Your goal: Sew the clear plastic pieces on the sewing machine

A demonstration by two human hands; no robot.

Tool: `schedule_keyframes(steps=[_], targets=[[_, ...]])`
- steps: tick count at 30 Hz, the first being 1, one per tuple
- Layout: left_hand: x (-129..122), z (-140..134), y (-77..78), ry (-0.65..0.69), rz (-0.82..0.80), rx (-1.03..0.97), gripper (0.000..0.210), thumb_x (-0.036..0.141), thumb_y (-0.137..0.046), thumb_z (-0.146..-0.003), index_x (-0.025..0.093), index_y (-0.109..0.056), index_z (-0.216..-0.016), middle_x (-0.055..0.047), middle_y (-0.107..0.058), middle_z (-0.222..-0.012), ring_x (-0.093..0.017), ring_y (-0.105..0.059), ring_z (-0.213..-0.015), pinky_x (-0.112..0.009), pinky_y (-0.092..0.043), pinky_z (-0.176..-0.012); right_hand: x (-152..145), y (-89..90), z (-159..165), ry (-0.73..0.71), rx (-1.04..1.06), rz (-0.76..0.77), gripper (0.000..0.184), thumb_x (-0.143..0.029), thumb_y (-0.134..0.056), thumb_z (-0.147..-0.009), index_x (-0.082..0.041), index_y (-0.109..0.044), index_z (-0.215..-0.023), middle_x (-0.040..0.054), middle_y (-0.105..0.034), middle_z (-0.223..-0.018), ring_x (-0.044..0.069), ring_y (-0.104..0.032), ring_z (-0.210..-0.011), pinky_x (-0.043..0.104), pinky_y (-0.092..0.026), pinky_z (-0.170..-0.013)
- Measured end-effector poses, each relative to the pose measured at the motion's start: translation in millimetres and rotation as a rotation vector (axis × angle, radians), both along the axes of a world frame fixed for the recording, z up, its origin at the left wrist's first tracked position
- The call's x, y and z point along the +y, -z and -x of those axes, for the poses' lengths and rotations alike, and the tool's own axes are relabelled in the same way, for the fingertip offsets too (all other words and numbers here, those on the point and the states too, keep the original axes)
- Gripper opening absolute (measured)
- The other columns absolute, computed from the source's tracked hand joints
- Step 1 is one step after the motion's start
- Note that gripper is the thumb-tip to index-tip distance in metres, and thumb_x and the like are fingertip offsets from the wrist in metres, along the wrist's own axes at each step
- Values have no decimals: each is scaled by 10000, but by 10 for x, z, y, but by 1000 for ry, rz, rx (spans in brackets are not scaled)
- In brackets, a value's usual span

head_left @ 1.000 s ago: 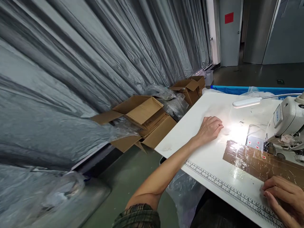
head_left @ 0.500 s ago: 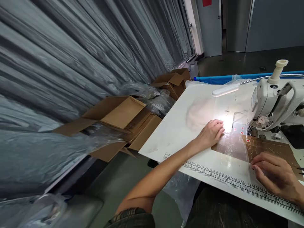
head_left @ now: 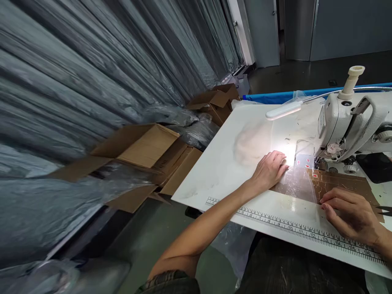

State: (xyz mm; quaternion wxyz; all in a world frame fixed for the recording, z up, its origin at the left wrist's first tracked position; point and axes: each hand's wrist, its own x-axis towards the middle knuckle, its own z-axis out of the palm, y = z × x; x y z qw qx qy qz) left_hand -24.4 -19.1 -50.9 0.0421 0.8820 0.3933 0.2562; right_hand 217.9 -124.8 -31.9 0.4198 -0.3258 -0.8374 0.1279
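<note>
A sheer, shiny piece of fabric point(head_left: 292, 185) lies over a brown sheet point(head_left: 339, 183) on the white sewing table. Its upper end reaches the needle area of a white sewing machine point(head_left: 332, 122). My left hand point(head_left: 269, 168) has its fingers bent together at the fabric's left edge, beside the bright lamp spot. Nearer to me, my right hand point(head_left: 352, 214) pinches the fabric's lower right edge between thumb and fingers. Dark pointed blades point(head_left: 385, 210) show just beyond the right hand; whether it holds them I cannot tell. Small red-marked patches point(head_left: 303, 161) show by the needle.
A lamp head point(head_left: 284, 110) on a flexible neck hangs over the table. Along the front edge runs a printed ruler point(head_left: 294, 228). Open cardboard boxes point(head_left: 150, 145) and plastic bags point(head_left: 199, 130) stand left of the table, beside a grey curtain point(head_left: 107, 73).
The view has shifted slightly, so everything sits a little further left and up. Both hands keep nearly the same places on the fabric.
</note>
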Motion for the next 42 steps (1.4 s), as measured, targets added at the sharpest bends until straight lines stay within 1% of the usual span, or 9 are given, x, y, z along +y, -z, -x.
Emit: schedule_keyframes(steps=[8,12,15,19,22,27,31,34,42], targets=[[-89,-67,-43,142,88,-269,166,204,-418,-1003,149,-559,-934,-38,-670,-848,-138,-648,-765,-292,-551,-681,20,0,-10,34,43,3,166,-79,-564,-879,-200,-629,-785,29,-659,-756,118,-629,-632,227,-515,-542],[-534,-247,-265,441,332,-337,208,244,-451,-1013,136,-616,-949,-42,-699,-829,-121,-674,-760,-251,-584,-678,31,-23,-73,106,130,61,148,-166,-576,-907,-226,-703,-951,63,-711,-919,167,-695,-846,275,-589,-721],[-823,-343,-485,675,540,-357,162,199,-523,-983,127,-666,-961,-56,-717,-844,-121,-691,-791,-239,-594,-759,-6,-95,-80,46,170,284,325,-381,-546,-954,-281,-652,-1244,93,-688,-1213,239,-648,-1136,397,-562,-935],[-861,-310,-662,533,847,-499,183,247,-531,-976,136,-662,-1040,-36,-694,-806,-84,-653,-594,-186,-565,-545,-111,-214,18,-211,199,711,573,-544,-524,-935,-298,-471,-1449,93,-680,-1237,232,-667,-1098,377,-583,-882],[-705,-188,-625,304,962,-572,262,308,-547,-957,143,-609,-1151,0,-653,-774,-52,-562,-460,-145,-467,-374,-124,-230,77,-221,130,941,637,-512,-600,-883,-246,-470,-1448,73,-723,-1026,199,-698,-900,325,-599,-748],[-381,35,-382,58,675,-389,291,303,-504,-968,156,-545,-1216,-17,-647,-866,-102,-646,-589,-167,-485,-405,124,-88,4,5,-6,997,624,-425,-543,-873,-126,-476,-1417,23,-668,-738,146,-608,-600,282,-528,-553],[-123,76,-270,6,53,47,266,130,-459,-947,150,-555,-1195,-111,-670,-1076,-211,-670,-920,-339,-574,-705,320,47,-99,238,-194,601,494,-429,-528,-876,-137,-626,-1263,50,-688,-741,157,-613,-598,288,-488,-546],[58,12,-274,131,-203,167,234,105,-459,-938,162,-580,-1130,-130,-639,-1201,-227,-643,-1019,-369,-552,-774,360,134,-182,380,-271,329,386,-441,-477,-918,-214,-724,-1108,43,-714,-723,164,-615,-559,284,-437,-489],[276,-240,-246,550,-109,-87,217,187,-466,-983,163,-676,-938,-58,-726,-926,-133,-676,-820,-270,-557,-688,380,185,-351,408,-178,209,350,-396,-467,-938,-204,-752,-873,49,-738,-715,153,-650,-552,261,-500,-525]])
